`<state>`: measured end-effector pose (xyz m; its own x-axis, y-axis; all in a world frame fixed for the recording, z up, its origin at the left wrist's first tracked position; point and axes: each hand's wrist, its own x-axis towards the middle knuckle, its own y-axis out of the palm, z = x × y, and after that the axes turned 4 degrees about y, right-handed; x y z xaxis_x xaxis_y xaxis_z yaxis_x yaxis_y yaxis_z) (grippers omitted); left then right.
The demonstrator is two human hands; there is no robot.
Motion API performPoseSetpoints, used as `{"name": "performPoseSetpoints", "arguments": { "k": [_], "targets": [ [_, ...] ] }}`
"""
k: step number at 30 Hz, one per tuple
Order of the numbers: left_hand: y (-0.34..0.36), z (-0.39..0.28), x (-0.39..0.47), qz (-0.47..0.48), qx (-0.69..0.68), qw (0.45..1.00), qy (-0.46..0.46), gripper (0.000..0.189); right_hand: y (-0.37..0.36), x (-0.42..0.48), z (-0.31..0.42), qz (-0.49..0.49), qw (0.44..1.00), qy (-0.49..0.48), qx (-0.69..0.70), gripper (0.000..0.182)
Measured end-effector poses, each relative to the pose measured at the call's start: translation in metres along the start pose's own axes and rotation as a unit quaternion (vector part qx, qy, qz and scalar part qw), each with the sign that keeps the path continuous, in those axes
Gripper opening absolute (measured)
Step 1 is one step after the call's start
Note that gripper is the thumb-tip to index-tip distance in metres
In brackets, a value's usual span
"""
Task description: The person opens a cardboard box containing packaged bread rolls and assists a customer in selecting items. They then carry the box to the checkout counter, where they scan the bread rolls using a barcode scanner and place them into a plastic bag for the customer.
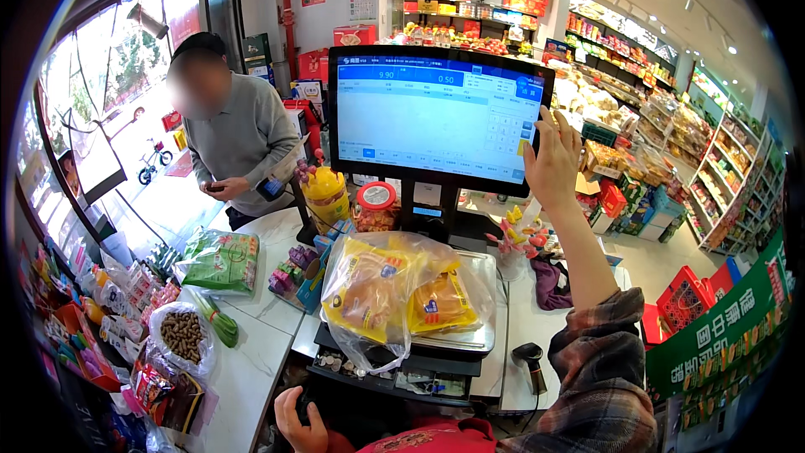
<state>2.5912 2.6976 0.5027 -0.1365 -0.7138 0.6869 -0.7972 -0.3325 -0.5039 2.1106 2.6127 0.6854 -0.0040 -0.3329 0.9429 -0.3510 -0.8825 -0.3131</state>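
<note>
My right hand (553, 157) is raised at the right edge of a lit point-of-sale touchscreen (415, 119). Its fingers are spread near the on-screen keys, holding nothing. Low in the view, my left hand (300, 421) hovers in front of the counter with loosely curled fingers apart and nothing visibly held. A clear plastic bag (405, 251) with yellow food packs (365, 289) lies on the metal scale plate (484, 302) below the screen. Beneath that, a cash drawer (434, 384) stands partly pulled out, showing coins and notes.
A person (242, 126) stands across the counter (270, 264). At left are a green bag (221, 261), green vegetables (217, 321) and an open bag of brown pieces (182, 335). A red-lidded jar (376, 206) stands by the screen. A handheld scanner (531, 368) lies at right.
</note>
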Motion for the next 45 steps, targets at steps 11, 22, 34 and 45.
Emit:
{"name": "performPoseSetpoints", "arguments": {
  "k": [11,22,34,45],
  "targets": [
    [0.004,0.011,-0.015,0.035,-0.004,0.999,-0.032,0.038,0.004,0.019,0.005,-0.013,1.000,-0.014,0.015,0.032],
    [0.033,-0.014,0.011,0.043,-0.012,0.999,0.018,0.037,0.026,0.013,0.067,0.027,0.986,-0.095,0.138,0.028],
    [0.094,-0.025,0.025,0.119,0.076,0.983,0.116,0.059,-0.028,-0.048,0.074,0.198,0.939,-0.070,0.271,0.047],
    [0.107,-0.030,0.051,0.199,-0.101,0.973,0.054,0.008,-0.067,-0.223,0.080,0.569,0.760,0.245,0.197,0.040]
  ]
}}
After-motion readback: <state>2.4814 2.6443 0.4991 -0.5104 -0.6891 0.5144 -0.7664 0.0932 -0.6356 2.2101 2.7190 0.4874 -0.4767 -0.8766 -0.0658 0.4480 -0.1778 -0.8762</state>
